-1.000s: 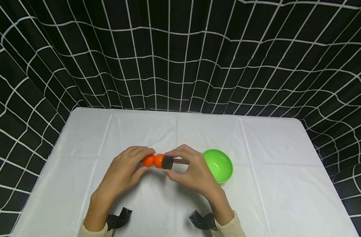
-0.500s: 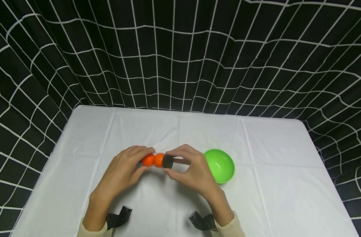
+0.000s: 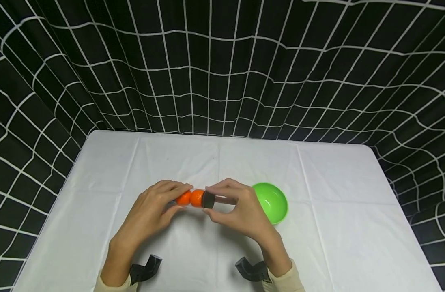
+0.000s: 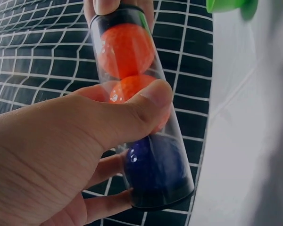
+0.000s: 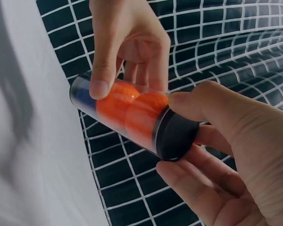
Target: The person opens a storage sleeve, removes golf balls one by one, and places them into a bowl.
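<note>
A clear plastic tube (image 4: 161, 114) with black end caps holds two orange balls (image 4: 126, 49) and one dark blue ball (image 4: 155, 162), lined up in a row. My left hand (image 3: 149, 211) grips it round the middle, thumb across the orange ball in the left wrist view. At the other end, my right hand (image 3: 240, 209) pinches the black cap (image 5: 178, 136) between thumb and fingers. The cap sits on the tube's end beside an orange ball. In the head view the tube lies sideways above the table, its blue end hidden behind my left hand.
A bright green bowl (image 3: 270, 202) stands on the white-covered table (image 3: 350, 227), just right of my right hand. A black curtain with white netting (image 3: 222, 69) rises behind the table and along both sides. Black wrist mounts (image 3: 146, 269) sit at both wrists.
Both hands keep hold of the tube with almost no movement. The head view shifts slightly between frames.
</note>
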`<action>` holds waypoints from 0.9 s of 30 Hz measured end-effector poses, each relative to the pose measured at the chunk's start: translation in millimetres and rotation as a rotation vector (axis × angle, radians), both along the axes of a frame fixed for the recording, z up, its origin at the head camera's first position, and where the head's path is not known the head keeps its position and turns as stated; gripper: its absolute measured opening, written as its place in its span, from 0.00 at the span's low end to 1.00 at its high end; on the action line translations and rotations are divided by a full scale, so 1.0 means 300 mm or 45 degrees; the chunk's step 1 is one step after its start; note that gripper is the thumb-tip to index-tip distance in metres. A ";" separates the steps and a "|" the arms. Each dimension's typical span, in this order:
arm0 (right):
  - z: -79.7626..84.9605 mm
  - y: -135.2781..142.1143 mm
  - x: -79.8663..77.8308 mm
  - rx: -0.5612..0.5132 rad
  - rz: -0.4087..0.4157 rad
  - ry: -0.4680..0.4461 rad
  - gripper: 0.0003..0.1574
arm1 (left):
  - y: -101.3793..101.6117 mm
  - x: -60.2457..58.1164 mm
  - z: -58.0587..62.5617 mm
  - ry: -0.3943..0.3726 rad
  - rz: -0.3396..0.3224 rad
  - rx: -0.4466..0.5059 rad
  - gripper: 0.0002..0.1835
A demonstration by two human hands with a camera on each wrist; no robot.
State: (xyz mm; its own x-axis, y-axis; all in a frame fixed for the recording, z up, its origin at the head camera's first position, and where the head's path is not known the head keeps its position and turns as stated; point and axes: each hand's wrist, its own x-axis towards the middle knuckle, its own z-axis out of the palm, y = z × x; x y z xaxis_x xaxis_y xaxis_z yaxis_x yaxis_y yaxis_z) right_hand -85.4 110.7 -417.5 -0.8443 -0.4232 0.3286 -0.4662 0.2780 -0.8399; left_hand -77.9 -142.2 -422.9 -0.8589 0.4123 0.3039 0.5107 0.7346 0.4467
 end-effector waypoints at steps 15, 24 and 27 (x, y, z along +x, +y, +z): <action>-0.003 -0.018 0.008 -0.094 -0.164 -0.190 0.23 | 0.006 0.002 -0.010 -0.010 0.008 -0.046 0.30; -0.004 0.005 -0.002 -0.059 -0.076 -0.243 0.27 | 0.009 0.003 -0.017 -0.032 -0.014 -0.025 0.29; -0.011 0.015 -0.009 -0.065 -0.050 -0.270 0.27 | 0.012 0.003 -0.020 -0.043 -0.018 -0.024 0.29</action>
State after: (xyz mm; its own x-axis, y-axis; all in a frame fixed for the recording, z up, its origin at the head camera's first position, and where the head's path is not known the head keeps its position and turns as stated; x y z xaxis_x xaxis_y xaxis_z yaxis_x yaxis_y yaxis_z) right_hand -88.2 115.4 -420.8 -0.9124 -0.3759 0.1617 -0.2669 0.2470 -0.9315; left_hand -77.1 -138.6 -428.9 -0.8628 0.4296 0.2666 0.5056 0.7362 0.4499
